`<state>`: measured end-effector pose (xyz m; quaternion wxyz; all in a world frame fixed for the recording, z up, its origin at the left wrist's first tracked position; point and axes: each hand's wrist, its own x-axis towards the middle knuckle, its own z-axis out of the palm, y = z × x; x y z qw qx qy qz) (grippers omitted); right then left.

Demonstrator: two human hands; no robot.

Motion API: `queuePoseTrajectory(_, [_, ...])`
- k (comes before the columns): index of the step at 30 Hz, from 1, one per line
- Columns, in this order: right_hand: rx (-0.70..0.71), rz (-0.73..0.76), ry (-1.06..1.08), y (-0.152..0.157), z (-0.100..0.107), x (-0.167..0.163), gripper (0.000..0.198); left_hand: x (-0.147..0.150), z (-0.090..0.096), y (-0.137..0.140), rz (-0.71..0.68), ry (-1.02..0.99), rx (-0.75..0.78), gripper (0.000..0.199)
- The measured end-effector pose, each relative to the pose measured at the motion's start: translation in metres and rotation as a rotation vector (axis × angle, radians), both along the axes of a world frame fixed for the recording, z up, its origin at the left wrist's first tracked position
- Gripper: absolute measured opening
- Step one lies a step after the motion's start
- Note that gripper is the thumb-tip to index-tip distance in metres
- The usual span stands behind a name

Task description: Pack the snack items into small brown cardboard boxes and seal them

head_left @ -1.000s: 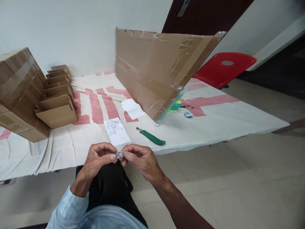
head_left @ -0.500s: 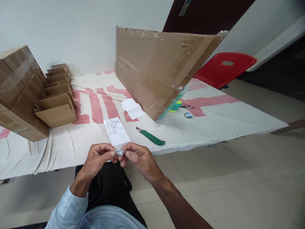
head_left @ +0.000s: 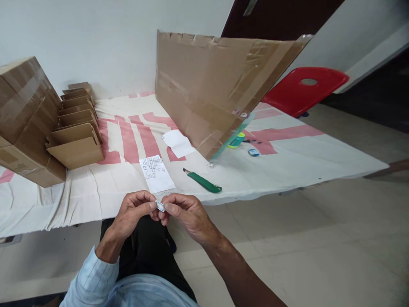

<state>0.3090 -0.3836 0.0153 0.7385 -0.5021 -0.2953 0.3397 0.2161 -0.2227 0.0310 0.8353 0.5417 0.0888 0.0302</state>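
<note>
A small white label with a blue border (head_left: 160, 206) is pinched between my two hands, just off the table's front edge and above my lap. My left hand (head_left: 136, 209) grips its left end between thumb and forefinger. At the other end, the thumb and fingers of my right hand (head_left: 183, 212) close on it. Just beyond the hands lies a sheet of paper (head_left: 158, 181) marked with small drawn squares. To its right rests a green utility knife (head_left: 204, 182), its blade end pointing to the upper left.
A blank white paper (head_left: 178, 143) lies by a large upright cardboard panel (head_left: 211, 85). Open cardboard boxes (head_left: 76, 147) line up beside a taped carton (head_left: 27, 123) at left. A tape roll (head_left: 237, 140) and a small round blue-white item (head_left: 254, 152) sit right. A red chair (head_left: 306, 91) stands behind.
The label has tilted between my fingers, its right end now lower. My right hand has shifted very slightly; the objects on the table stay where they were.
</note>
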Motion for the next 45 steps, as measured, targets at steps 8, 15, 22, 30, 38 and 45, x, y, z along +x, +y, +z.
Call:
queuePoseTrajectory(8, [0.03,-0.05,0.054,0.005,-0.002,-0.008,0.033,-0.005,-0.002,-0.004,0.118,-0.086,0.049,0.033])
queuePoseTrajectory(15, [-0.016,-0.15,-0.101,0.003,0.011,-0.015,0.026,-0.009,-0.003,-0.001,0.1,-0.062,0.079,0.031])
queuePoseTrajectory(22, [-0.074,-0.166,-0.1,0.006,0.007,-0.014,0.024,-0.009,-0.005,0.0,0.095,-0.094,0.025,0.024])
queuePoseTrajectory(30, [-0.026,-0.252,-0.014,0.017,-0.004,-0.018,0.029,-0.005,-0.006,-0.004,0.122,-0.01,-0.054,0.035])
queuePoseTrajectory(38, [-0.117,-0.352,-0.017,0.023,-0.01,-0.017,0.029,-0.002,-0.016,-0.005,0.124,0.086,-0.059,0.038])
queuePoseTrajectory(45, [0.027,-0.227,-0.039,0.019,-0.018,-0.01,0.027,-0.004,-0.012,-0.007,0.165,-0.068,0.116,0.034])
